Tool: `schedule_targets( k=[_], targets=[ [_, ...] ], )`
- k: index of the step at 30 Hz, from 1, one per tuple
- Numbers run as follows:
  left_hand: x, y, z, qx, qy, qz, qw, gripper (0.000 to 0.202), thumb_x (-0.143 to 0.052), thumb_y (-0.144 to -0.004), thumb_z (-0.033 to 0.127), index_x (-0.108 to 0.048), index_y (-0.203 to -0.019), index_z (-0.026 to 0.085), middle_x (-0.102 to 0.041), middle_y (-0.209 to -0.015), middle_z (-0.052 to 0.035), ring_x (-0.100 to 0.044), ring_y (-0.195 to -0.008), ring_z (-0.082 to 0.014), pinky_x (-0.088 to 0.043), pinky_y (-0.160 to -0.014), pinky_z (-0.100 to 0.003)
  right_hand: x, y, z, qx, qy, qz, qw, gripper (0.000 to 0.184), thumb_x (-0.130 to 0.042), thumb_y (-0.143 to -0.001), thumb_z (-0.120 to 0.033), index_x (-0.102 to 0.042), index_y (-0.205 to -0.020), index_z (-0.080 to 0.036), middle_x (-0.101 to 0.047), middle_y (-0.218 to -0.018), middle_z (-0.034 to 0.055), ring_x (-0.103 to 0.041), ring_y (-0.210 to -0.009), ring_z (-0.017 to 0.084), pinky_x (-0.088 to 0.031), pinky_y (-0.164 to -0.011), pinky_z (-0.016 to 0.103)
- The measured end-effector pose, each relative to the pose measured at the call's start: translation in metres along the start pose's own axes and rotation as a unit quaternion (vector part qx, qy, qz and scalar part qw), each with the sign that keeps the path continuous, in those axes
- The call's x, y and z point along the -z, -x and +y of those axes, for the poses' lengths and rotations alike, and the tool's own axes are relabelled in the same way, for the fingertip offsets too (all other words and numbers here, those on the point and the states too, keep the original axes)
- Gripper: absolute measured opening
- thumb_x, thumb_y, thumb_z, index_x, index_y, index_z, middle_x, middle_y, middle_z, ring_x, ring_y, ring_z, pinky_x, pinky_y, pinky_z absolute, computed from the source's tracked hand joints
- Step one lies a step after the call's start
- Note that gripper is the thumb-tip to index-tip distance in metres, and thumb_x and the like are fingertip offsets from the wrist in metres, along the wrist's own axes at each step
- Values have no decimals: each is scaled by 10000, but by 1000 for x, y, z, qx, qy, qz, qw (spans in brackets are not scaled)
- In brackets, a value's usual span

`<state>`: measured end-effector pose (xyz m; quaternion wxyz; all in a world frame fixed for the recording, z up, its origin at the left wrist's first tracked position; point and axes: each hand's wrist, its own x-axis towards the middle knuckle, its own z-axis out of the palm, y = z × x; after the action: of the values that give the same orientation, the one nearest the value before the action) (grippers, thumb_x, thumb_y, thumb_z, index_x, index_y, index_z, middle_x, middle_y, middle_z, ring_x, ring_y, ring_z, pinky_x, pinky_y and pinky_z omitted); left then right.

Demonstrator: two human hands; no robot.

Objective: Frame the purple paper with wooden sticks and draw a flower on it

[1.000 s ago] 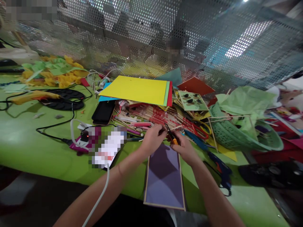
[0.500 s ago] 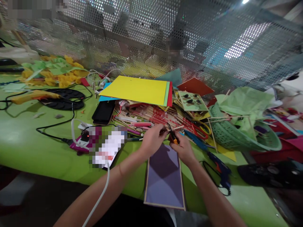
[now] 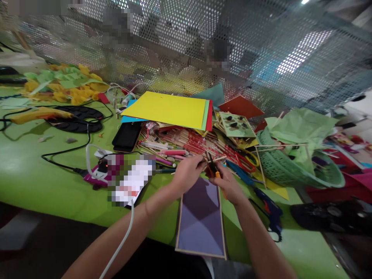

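Observation:
Pinched in the fingers of my left hand (image 3: 188, 172) is a thin wooden stick (image 3: 221, 158), whose free end points right. My right hand (image 3: 231, 185) is closed round pliers (image 3: 212, 166) with dark jaws and orange handles. The jaws stand upright at the stick, just right of my left fingertips; whether they grip it I cannot tell. Below both hands lies a purple board (image 3: 200, 221) edged with thin wooden strips, its near end over the table's front edge.
Behind my hands lie pens, many sticks (image 3: 192, 139) and coloured sheets (image 3: 168, 110). A green basket (image 3: 299, 170) and a blue glue gun (image 3: 270, 209) are at the right. Leftward are phones (image 3: 126, 136), a purple power strip (image 3: 97, 176) and a yellow glue gun (image 3: 43, 113).
The pliers have turned slightly in my right hand and more of the orange handle shows. My left hand stays almost in place on the stick. The view has shifted a little.

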<state>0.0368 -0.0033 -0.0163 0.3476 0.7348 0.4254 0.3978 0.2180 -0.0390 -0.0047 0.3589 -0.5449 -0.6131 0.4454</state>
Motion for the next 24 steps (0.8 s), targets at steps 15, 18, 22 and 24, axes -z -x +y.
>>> schedule_targets(
  k=[15, 18, 22, 24],
  targets=[
    [-4, -2, -3, -14, 34, -1, 999, 77, -584, -902, 154, -591, -846, 207, -657, -796, 19, -567, -715, -133, -358, -651, -221, -2, 0, 2, 33, 83, 32, 995, 150, -611, -688, -230, -556, -827, -216, -519, -716, -36, -461, -647, 158, -379, -619, 293],
    [-6, -2, -5, -10, 31, 2, 999, 124, -580, -917, 175, -576, -797, 205, -636, -747, 30, -536, -677, -128, -328, -624, -222, -2, -1, 5, 24, 49, 25, 998, 204, -617, -682, -228, -573, -881, -218, -551, -766, -25, -498, -694, 172, -409, -643, 296],
    [-6, -2, -5, -5, 28, -4, 1000, 182, -576, -935, 207, -564, -753, 200, -620, -703, 33, -526, -654, -126, -307, -605, -224, -2, -2, 8, 10, -16, 3, 1000, 348, -642, -684, -231, -592, -1029, -222, -600, -906, 5, -560, -845, 206, -459, -767, 323],
    [-4, -2, -5, -3, 25, -9, 1000, 184, -577, -937, 208, -574, -753, 200, -630, -709, 30, -534, -658, -128, -309, -608, -225, -1, -2, 7, 2, -20, 0, 1000, 365, -650, -680, -231, -598, -1041, -221, -598, -908, 6, -558, -851, 206, -454, -770, 321]
  ],
)
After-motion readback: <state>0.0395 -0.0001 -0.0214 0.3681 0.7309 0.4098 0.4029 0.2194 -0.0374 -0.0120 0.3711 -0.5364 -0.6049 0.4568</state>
